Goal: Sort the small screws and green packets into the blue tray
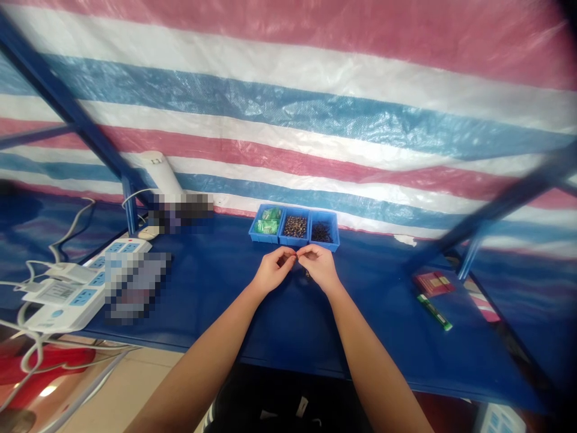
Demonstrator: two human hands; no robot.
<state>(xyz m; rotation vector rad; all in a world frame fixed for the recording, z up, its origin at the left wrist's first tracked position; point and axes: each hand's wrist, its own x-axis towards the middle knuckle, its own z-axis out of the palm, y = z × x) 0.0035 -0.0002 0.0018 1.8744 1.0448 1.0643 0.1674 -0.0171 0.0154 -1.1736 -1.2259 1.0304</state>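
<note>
My left hand (276,268) and my right hand (318,264) meet fingertip to fingertip just in front of the blue bins. Both are closed in a pinch, and whatever lies between the fingertips is too small to name. Partly hidden by my right hand, a few small dark pieces (308,275) lie on the blue tabletop (288,325). Behind the hands stand three joined blue bins: the left bin (265,239) holds green packets (267,222), the middle bin (295,240) small brass-coloured pieces (296,226), the right bin (333,240) small black pieces (320,232).
At left lie a white power strip (67,310) with plugs and cables, and a blurred-out flat object (139,285). A white cylinder (163,174) stands behind. To the right are a red booklet (433,284) and a green packet (434,311). Blue frame posts (81,120) flank a striped tarp (288,114).
</note>
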